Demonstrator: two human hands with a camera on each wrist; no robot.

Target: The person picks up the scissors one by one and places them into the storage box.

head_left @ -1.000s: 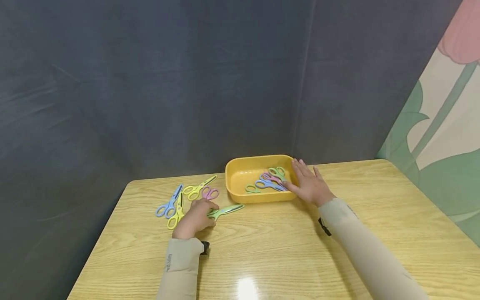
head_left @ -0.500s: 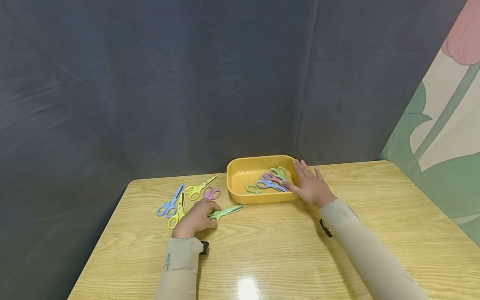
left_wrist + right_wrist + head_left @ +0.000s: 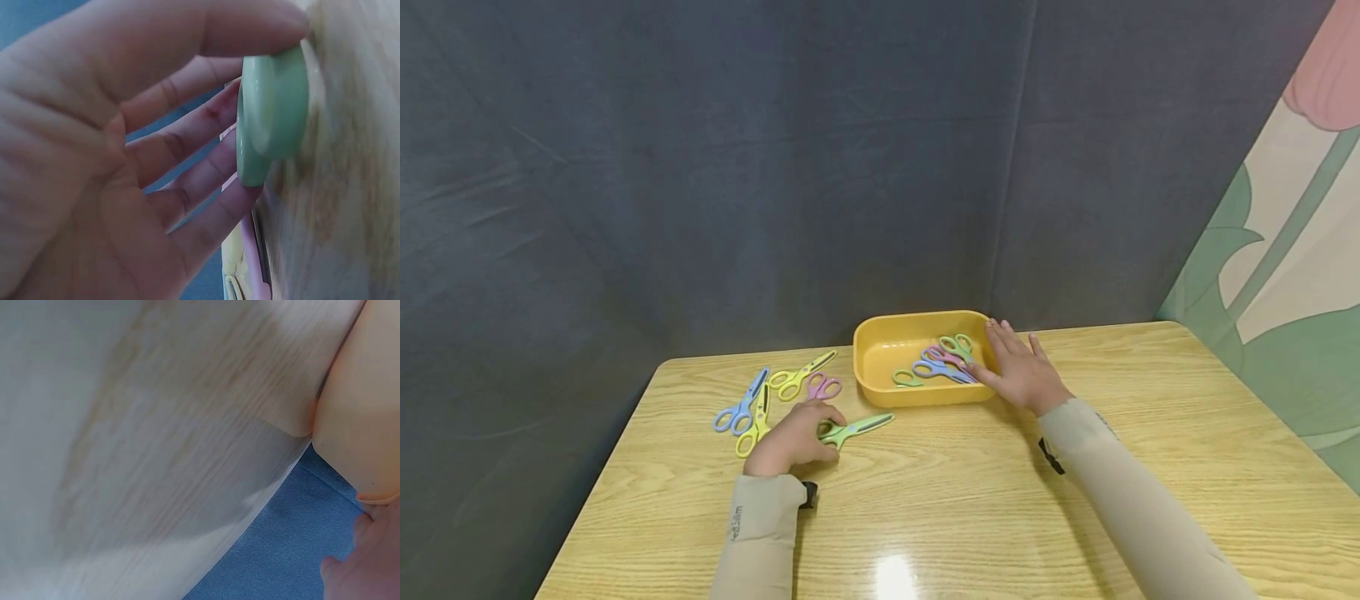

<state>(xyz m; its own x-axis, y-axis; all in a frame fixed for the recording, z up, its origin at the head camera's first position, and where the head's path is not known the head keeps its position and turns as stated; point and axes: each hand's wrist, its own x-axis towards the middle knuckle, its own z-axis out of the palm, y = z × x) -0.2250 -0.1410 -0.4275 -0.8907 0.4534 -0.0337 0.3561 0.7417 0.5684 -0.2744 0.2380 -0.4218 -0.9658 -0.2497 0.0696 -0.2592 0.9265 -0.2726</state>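
In the head view, my left hand (image 3: pixel 795 437) pinches a pair of green scissors (image 3: pixel 863 426) by the handles, blades pointing right. The left wrist view shows the thumb and fingertips around the green handle loops (image 3: pixel 275 106), close above the wood. My right hand (image 3: pixel 1024 371) rests with straight fingers along the right rim of a yellow bin (image 3: pixel 887 395), its thumb over the near edge. Inside the bin lie blue scissors (image 3: pixel 942 372), pink scissors (image 3: pixel 934 353) and green handles (image 3: pixel 957 344). The right wrist view catches only part of that hand at the lower right.
Left of my left hand lie blue scissors (image 3: pixel 742 408) and yellow scissors (image 3: pixel 757 427). Another yellow pair (image 3: pixel 801 377) and pink scissors (image 3: pixel 824 386) sit beyond it. A dark curtain (image 3: pixel 775 167) hangs behind the wooden table (image 3: pixel 925 500).
My left hand and the green scissors have shifted very slightly right and toward me, the blades turning a little. My right hand and the bin stay in place.
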